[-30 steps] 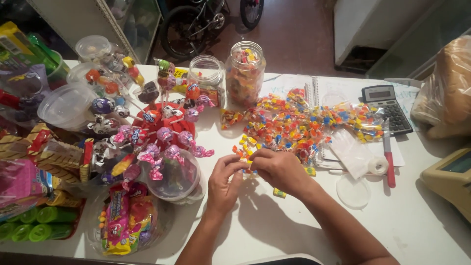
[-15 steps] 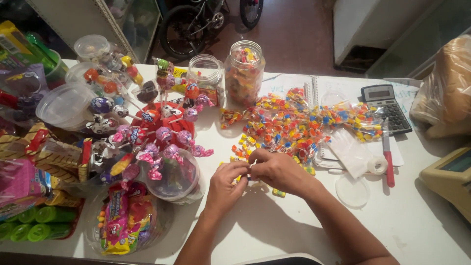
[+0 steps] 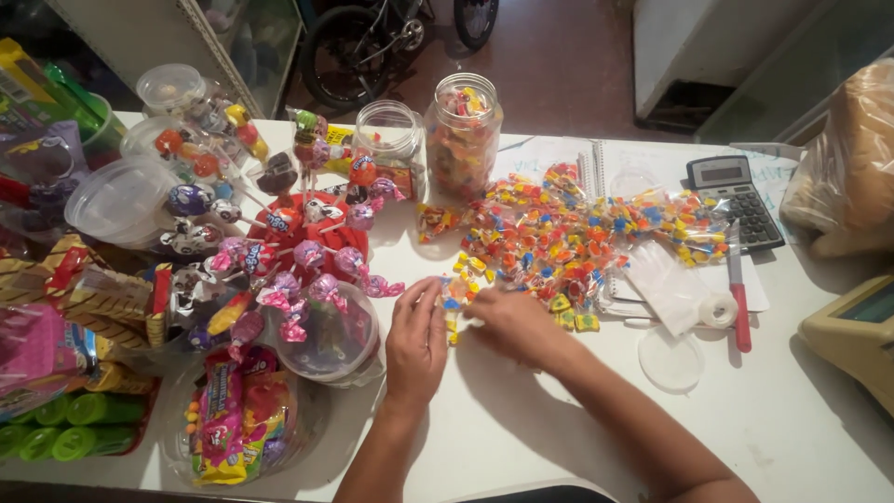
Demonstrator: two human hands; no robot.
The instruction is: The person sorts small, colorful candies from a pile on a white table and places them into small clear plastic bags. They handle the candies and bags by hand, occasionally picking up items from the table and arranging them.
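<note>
A spread of small wrapped candies (image 3: pixel 549 247) in yellow, red and blue lies on the white table (image 3: pixel 521 438). My left hand (image 3: pixel 416 340) rests palm down at the pile's near left edge, its fingertips pinching a candy (image 3: pixel 451 296). My right hand (image 3: pixel 517 321) lies just beside it, with the fingers curled over candies at the same edge. The two hands almost touch. Which single candy each finger holds is too small to tell.
A candy-filled jar (image 3: pixel 463 135) and an empty jar (image 3: pixel 388 140) stand behind the pile. A lollipop display (image 3: pixel 298 242) and tubs of sweets (image 3: pixel 237 419) crowd the left. A calculator (image 3: pixel 734 200), red-handled knife (image 3: pixel 738 298), tape roll (image 3: pixel 717 309), round lid (image 3: pixel 670 359) and bagged bread (image 3: pixel 852 163) sit right.
My hands have lowered from a raised pinch together above the table to the pile's near edge. The left hand has flattened towards the table.
</note>
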